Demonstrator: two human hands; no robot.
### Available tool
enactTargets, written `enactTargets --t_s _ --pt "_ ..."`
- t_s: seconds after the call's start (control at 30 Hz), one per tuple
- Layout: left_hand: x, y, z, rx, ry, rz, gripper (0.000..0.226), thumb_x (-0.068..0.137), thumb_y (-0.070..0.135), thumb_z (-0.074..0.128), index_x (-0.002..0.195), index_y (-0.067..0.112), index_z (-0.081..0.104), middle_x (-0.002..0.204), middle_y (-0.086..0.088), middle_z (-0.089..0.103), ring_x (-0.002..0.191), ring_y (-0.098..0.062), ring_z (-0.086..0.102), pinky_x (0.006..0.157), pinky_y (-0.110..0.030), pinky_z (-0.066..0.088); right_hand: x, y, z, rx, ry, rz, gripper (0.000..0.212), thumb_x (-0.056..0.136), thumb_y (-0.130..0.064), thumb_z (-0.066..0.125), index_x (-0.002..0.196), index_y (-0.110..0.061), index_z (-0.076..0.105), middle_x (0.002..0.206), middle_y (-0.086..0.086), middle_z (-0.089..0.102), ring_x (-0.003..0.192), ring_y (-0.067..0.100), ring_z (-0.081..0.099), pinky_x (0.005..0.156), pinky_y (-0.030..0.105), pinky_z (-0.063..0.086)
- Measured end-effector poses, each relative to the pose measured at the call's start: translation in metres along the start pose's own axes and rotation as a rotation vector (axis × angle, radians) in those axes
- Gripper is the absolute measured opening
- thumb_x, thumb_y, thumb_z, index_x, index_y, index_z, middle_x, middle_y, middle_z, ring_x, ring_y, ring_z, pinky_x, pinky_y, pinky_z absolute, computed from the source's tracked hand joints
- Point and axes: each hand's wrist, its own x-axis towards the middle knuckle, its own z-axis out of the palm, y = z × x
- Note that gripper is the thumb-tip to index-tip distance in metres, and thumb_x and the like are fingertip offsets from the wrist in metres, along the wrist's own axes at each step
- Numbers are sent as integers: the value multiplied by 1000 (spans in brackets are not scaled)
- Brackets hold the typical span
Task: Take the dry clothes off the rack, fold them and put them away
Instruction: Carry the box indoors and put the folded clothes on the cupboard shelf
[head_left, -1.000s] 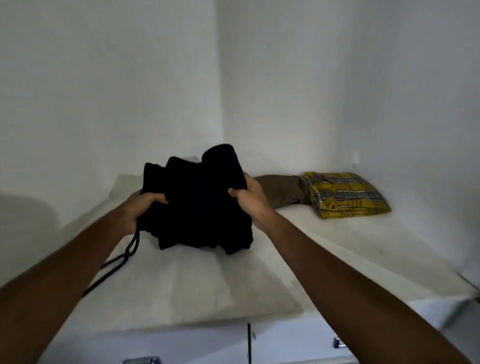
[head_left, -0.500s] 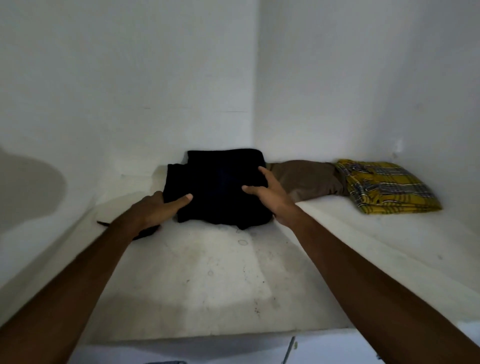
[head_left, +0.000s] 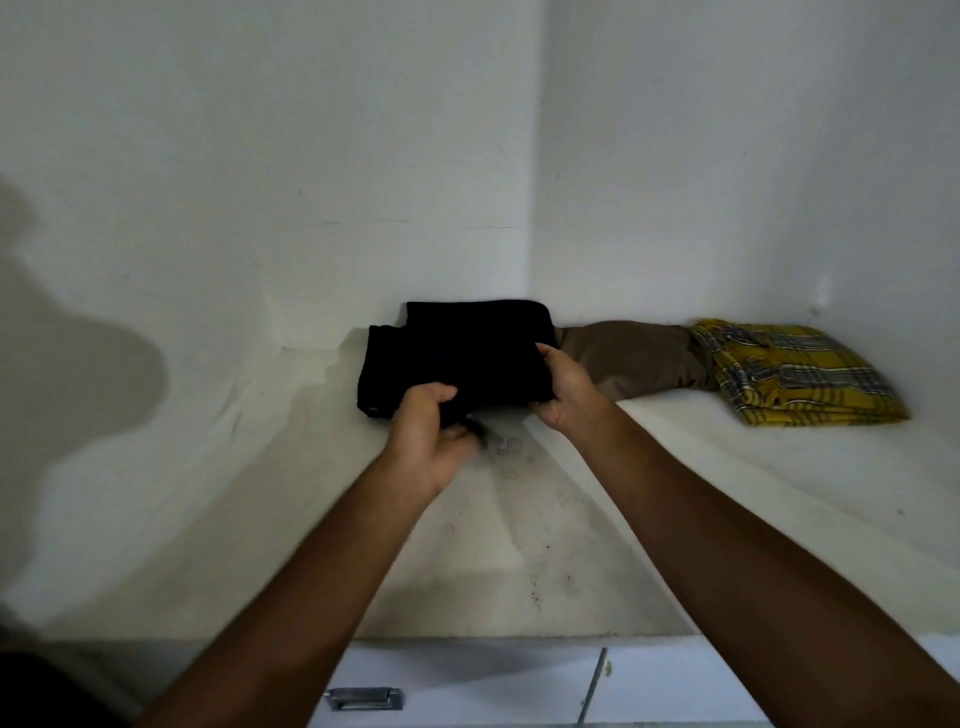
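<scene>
Black folded cloth bundle (head_left: 457, 353) now sits on white shelf (head_left: 571, 545), back corner at 12 o'clock; a second ago it was held up, cord dangling. Left hand (head_left: 426, 431) curls on its front edge at 6 o'clock, likely tucking the cord under. Right hand (head_left: 563, 395) pinches the 4 o'clock corner, thumb on top. Brown folded garment (head_left: 628, 364) touches it at 3 o'clock. Placement looks nearly done

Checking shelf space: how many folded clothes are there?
3: black folded bundle at the corner, brown folded garment right of it, yellow plaid folded cloth farthest right. The bundle may hide more.
</scene>
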Motion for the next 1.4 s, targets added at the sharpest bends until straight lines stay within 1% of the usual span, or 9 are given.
enactTargets --t_s 0.2,0.37,0.5,0.7,0.97,1.13,1.23,1.3,1.4 --pt "11 -19 0 233 -40 -127 22 97 5 40 111 -2 55 108 -22 60 96 -32 61 95 -43 49 -17 -5 -6 -138 -53 5 24 100 -8 45 120 -14 59 106 11 64 92 27 63 71 39 56" --pt "12 -7 -19 687 -66 -133 32 103 24 46 109 -2 64 105 -19 73 93 -26 72 71 -34 59 -29 -1 -34 -760 30 -316 42 96 -26 64 136 -17 56 131 1 57 117 18 55 101 33 47" --pt "4 -28 -26 1065 50 229 17 96 19 61 97 7 73 84 -11 75 68 -17 71 62 -30 58 -55 12 -69 -972 118 -524 36 90 -35 69 123 -22 63 120 -1 64 112 18 61 101 40 49" --pt "-26 -88 -28 1473 42 754 9 89 26 66 91 32 73 93 11 67 82 -9 63 76 -26 49 -115 8 -126 -1150 17 -620 6 90 -27 69 94 -25 73 88 -10 71 87 9 65 84 27 50" --pt "-132 -226 22 1375 -203 1168 13 82 21 62 87 18 74 84 9 65 73 -6 59 66 -22 45 -253 16 -269 -1322 -245 -1069 26 89 -20 66 114 -17 72 120 -1 68 106 14 58 93 23 43" --pt "-195 -432 7 1159 -254 601 9 83 24 64 80 20 71 74 8 69 65 -5 62 59 -16 45 -333 94 -484 -1464 -188 -569 31 90 -31 60 118 -23 69 123 4 62 112 26 59 95 31 47" --pt "-236 -568 -22 1237 -335 109 14 91 20 65 78 25 69 73 -1 68 64 -12 62 62 -18 46 -389 138 -620 -1593 -246 131 32 93 -27 59 123 -22 68 129 6 63 120 27 59 98 30 45" --pt "-257 -627 -50 1222 -402 -194 16 98 10 59 88 21 65 84 -16 63 71 -25 57 67 -23 50 -420 172 -686 -1593 -256 389 35 94 -27 60 128 -22 66 136 4 62 127 24 56 100 27 43" --pt "-281 -686 -80 1220 -454 -517 32 98 8 59 122 28 49 125 -2 54 99 -14 59 87 -30 53 -455 211 -742 -1538 -287 606 40 90 -24 61 130 -22 64 136 4 62 128 27 55 99 29 43"
